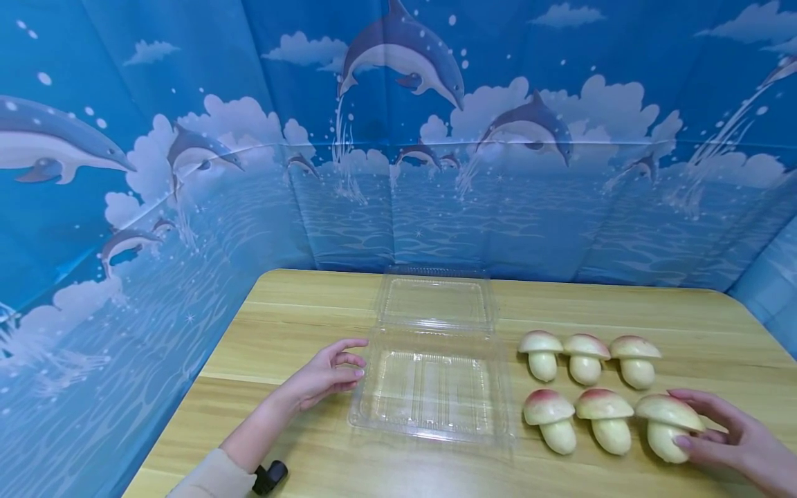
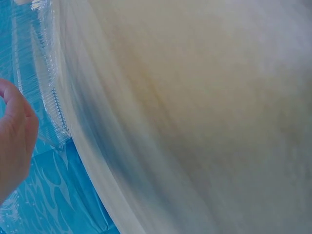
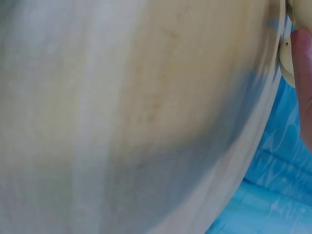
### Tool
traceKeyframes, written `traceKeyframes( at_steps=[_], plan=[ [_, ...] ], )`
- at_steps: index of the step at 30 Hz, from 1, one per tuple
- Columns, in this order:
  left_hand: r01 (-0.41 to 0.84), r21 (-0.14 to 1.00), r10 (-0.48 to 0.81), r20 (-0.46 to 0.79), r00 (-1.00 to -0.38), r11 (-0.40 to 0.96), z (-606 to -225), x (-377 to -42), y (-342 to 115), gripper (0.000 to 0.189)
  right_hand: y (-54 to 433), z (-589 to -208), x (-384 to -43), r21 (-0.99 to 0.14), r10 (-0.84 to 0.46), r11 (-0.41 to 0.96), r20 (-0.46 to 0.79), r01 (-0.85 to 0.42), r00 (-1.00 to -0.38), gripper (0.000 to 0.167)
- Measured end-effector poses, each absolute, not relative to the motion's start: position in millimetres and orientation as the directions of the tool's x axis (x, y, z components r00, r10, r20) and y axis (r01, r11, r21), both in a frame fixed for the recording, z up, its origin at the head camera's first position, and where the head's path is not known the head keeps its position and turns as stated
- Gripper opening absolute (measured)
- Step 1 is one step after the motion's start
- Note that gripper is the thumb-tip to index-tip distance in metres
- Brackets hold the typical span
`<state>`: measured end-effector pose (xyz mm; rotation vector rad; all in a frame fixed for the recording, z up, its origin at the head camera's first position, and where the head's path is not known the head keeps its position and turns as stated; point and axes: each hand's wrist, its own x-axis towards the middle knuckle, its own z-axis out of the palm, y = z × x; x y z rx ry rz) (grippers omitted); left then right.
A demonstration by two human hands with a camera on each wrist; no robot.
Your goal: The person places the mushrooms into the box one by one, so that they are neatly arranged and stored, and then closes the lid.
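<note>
On the right of the table, my right hand grips a pale mushroom model, with its thumb on the stem and its fingers behind the reddish cap. Beside it in the near row lie two more mushrooms; a far row holds three others. A clear plastic clamshell box lies with its lid folded back, away from me. Fingers loosely bent, my left hand is right at the box's left edge and holds nothing. Only part of the right hand shows in the right wrist view.
The wooden table has rounded far corners and backs onto a blue dolphin-print curtain. A small black object sits by the left sleeve near the front. Bare wood lies left of the box.
</note>
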<state>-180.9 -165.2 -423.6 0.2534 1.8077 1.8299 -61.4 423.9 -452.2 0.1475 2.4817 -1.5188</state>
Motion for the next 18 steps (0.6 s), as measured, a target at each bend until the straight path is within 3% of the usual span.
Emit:
traceKeyframes(
  at_steps=[18],
  plan=[
    [-0.243,0.968,0.496,-0.242,-0.834,0.064,-423,-179,-165,0.062,417,-430,-61,-0.893,-0.092,0.444,-0.123,0.069,-0.988,0.06]
  ],
)
